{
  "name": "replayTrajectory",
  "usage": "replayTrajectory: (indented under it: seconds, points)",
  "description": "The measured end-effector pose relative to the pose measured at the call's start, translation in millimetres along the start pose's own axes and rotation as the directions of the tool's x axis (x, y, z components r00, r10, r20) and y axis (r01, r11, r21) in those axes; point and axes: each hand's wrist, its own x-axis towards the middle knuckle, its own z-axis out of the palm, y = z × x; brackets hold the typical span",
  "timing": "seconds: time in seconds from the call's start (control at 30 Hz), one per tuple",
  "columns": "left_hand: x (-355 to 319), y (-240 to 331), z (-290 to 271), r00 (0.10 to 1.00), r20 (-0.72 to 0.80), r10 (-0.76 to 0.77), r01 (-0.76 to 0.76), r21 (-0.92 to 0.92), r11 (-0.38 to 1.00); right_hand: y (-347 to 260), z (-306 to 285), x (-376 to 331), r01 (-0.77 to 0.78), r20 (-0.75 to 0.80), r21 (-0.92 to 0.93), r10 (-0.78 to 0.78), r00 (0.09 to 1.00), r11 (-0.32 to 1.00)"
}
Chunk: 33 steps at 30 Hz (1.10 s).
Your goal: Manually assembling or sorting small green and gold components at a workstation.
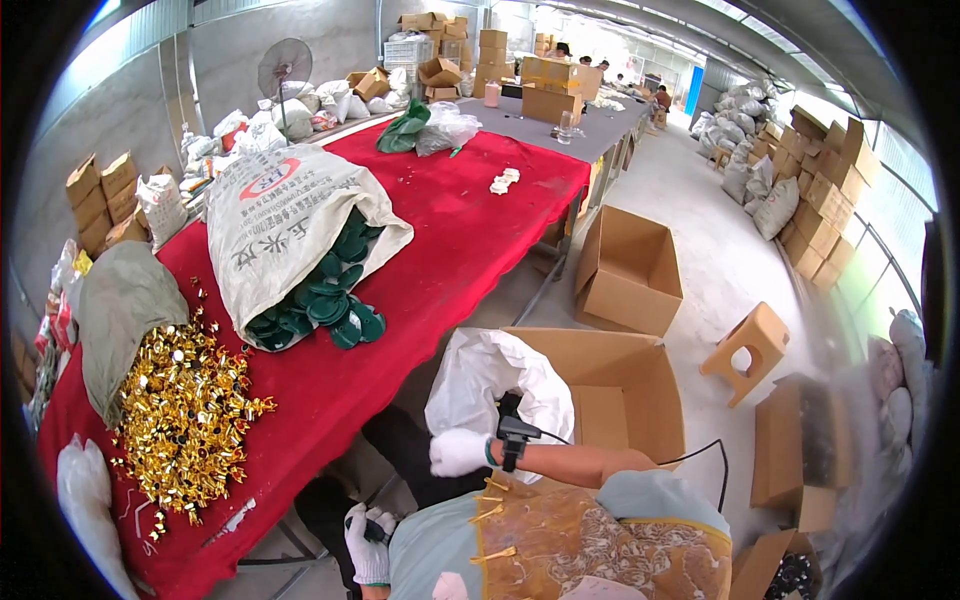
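Note:
My right hand [461,453], in a white knit glove, is closed beside the mouth of a white plastic bag [463,385] lining an open carton. Whatever its fingers hold, if anything, is hidden. A black device is strapped to that wrist. Low in my lap, my left hand [368,548], also gloved in white, curls around something dark that I cannot make out. Dark items show inside the bag. On the red-covered table lie a heap of shiny gold clip-like pieces [185,420] and a white woven sack [285,215] spilling dark green round pieces [330,302].
The red table [470,230] runs along my left. An open carton [625,390] stands at my right, with another carton [630,270] beyond it. A tan stool [750,350] is on the floor further right. Stacked cartons and sacks line the walls; people sit far back.

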Motion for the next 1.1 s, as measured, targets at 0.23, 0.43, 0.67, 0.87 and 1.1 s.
replayTrajectory:
  seconds: [0.23,0.43,0.67,0.87,1.1]
  points:
    - [-7,9,0,1.0,-0.001,0.016,-0.016,0.003,1.0,-17,29,-22,-0.01,-0.015,-0.168,0.008,1.0,0.986]
    - [-11,18,5,0.999,-0.004,-0.038,0.037,-0.057,0.998,-37,-31,-9,0.219,0.107,-0.188,-0.202,0.974,0.957]
    - [-25,49,14,0.979,0.184,0.09,-0.065,-0.136,0.989,-99,-100,80,0.406,-0.114,0.06,-0.398,0.91,0.912]
    - [-39,88,43,0.966,0.092,0.243,-0.218,-0.221,0.951,-152,-103,199,0.414,-0.321,-0.192,-0.455,0.83,0.89]
    - [-40,122,65,0.934,0.162,0.319,-0.295,-0.159,0.942,-150,-75,262,0.364,-0.287,-0.276,-0.438,0.852,0.889]
